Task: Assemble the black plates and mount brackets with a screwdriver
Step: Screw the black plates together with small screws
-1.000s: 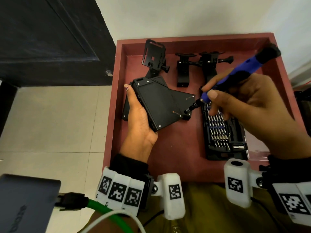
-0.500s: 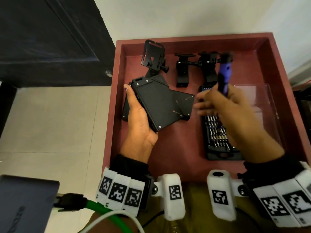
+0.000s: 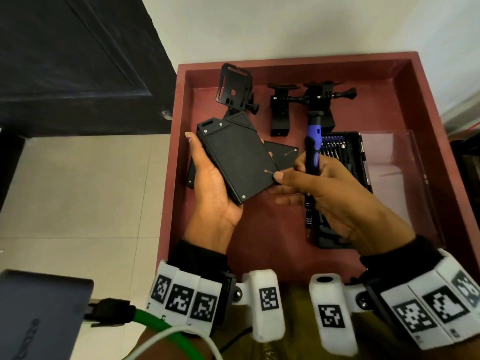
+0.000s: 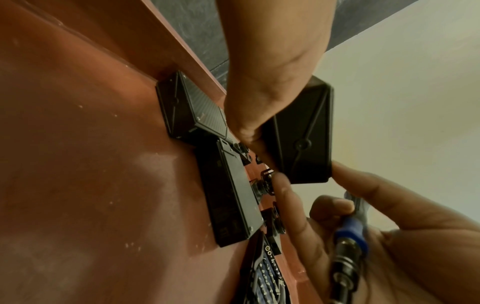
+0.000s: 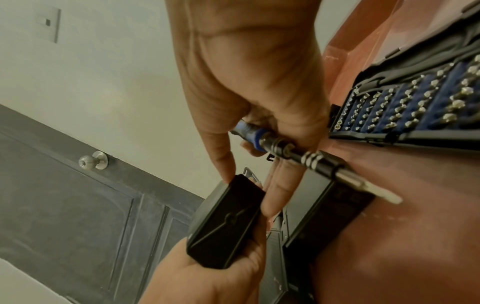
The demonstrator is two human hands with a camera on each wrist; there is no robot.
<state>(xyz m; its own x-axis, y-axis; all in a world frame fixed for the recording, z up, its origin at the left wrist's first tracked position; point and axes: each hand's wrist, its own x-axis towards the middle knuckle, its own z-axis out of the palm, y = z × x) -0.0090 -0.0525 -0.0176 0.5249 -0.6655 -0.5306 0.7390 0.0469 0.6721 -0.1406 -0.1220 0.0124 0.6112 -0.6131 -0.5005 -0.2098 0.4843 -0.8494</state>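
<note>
1. Pale floor tiles and a dark panelled door lie left of a red tray set against a light wall.
2. Above the tray, the left hand grips a black plate, thumb along its left edge, palm and fingers curled beneath.
3. Two more black plates lie flat on the tray under it.
4. The right hand clutches a blue-and-black screwdriver, tip pointing toward the person, while its thumb and a finger pinch the held plate's near right corner.
5. Mount brackets stand at the tray's far side; whether they touch one another is hard to tell.
6. An open bit case sits beneath the right hand, a clear lid beside it.
</note>
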